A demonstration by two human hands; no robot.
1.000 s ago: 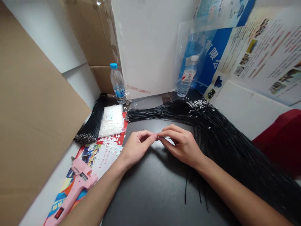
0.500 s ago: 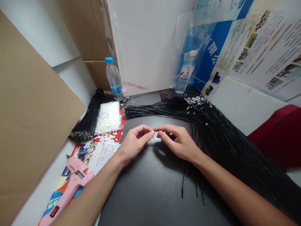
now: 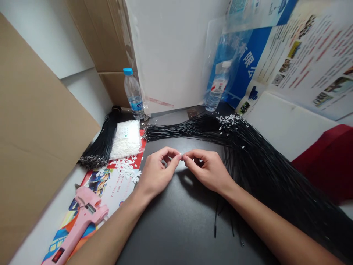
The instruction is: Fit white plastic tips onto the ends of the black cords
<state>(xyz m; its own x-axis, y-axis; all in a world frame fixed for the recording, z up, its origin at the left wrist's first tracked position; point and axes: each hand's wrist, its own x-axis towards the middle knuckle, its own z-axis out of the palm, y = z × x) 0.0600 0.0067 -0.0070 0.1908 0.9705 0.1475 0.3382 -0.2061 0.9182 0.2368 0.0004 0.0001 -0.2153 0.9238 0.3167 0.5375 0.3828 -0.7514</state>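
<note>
My left hand [image 3: 158, 172] is closed in a pinch of thumb and forefinger on a small white plastic piece that barely shows at the fingertips. Opposite it, my right hand [image 3: 208, 168] pinches too, its fingertips meeting those of the left over the dark table [image 3: 176, 217]. What the right fingers hold is too small and covered to make out. Right of that hand lies a large bundle of thin black wires [image 3: 264, 176], with many small white pieces [image 3: 230, 120] at its far end. A few loose wire ends [image 3: 215, 226] stick out below the right wrist.
On the left, a bag of white pieces [image 3: 127, 140] sits beside loose white pieces [image 3: 127, 169] on a printed sheet. A pink glue gun [image 3: 82, 221] lies nearer me. Another wire bundle [image 3: 100, 143] and two water bottles, one blue-capped [image 3: 134, 95], one white-capped [image 3: 216, 90], stand behind.
My right fingertips have closed in against the left ones, and the left hand has turned slightly. The view has shifted a little; the things on the table stay put.
</note>
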